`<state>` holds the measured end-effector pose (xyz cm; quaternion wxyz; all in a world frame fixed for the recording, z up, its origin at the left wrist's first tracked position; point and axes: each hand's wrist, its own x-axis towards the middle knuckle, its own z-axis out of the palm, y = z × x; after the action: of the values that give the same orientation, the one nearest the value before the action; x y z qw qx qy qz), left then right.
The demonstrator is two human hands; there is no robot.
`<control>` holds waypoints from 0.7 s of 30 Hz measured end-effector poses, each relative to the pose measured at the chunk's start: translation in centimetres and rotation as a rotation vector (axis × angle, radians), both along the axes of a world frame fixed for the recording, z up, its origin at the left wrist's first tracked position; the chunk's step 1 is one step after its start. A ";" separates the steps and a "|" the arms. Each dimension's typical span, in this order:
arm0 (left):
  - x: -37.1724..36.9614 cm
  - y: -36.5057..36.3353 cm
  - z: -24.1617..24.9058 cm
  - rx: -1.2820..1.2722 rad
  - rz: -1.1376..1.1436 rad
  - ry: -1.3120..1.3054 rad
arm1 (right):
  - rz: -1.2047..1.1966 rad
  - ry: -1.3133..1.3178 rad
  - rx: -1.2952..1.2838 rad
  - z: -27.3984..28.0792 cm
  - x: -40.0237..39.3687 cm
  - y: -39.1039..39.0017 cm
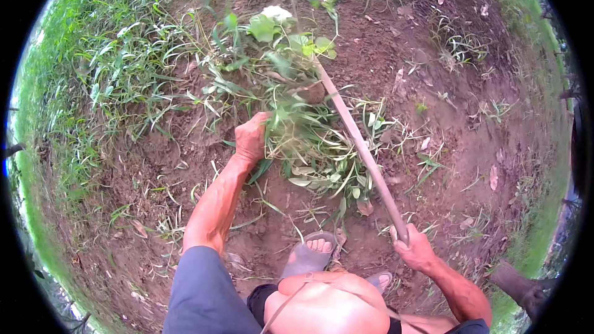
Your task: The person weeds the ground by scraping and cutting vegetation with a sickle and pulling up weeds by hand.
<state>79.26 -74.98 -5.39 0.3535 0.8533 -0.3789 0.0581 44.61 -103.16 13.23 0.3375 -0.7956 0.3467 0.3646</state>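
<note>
My left hand is closed at the left edge of a bunch of green weeds, gripping their stems; part of the bunch is blurred. My right hand is wrapped round the lower end of a long wooden handle. From there the handle slants up and left to the leaves, which hide its far end. Below the bunch, pulled-looking weeds lie in a heap on the brown soil. Broad green leaves and a white flower stand near the handle's upper end.
Grass and weeds grow thickly at the upper left. A foot in a grey sandal rests on the soil below the heap, with another foot to its right. A tree trunk or branch shows at the lower right.
</note>
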 end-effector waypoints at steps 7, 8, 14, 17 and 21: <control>-0.3 0.2 -1.3 0.015 0.052 -0.092 | -0.276 -0.392 0.011 -4.0 11.2 -0.7; -0.5 0.0 -1.0 0.036 0.089 -0.006 | -0.345 -0.345 0.040 -3.7 13.1 0.1; -1.9 -0.1 2.3 0.115 0.056 0.072 | 0.115 -0.307 -0.075 -2.9 -2.3 -1.3; -1.2 -1.6 2.8 0.102 0.087 -0.196 | 0.070 -0.059 -0.092 -0.1 -11.3 -1.1; 3.1 -7.0 6.7 0.230 -0.028 -0.285 | -0.138 -0.041 -0.044 0.8 -15.7 -0.8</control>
<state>82.32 -81.99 1.29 0.1971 0.8659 -0.4410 0.1298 28.96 -103.96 14.06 0.3511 -0.7843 0.4016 0.3167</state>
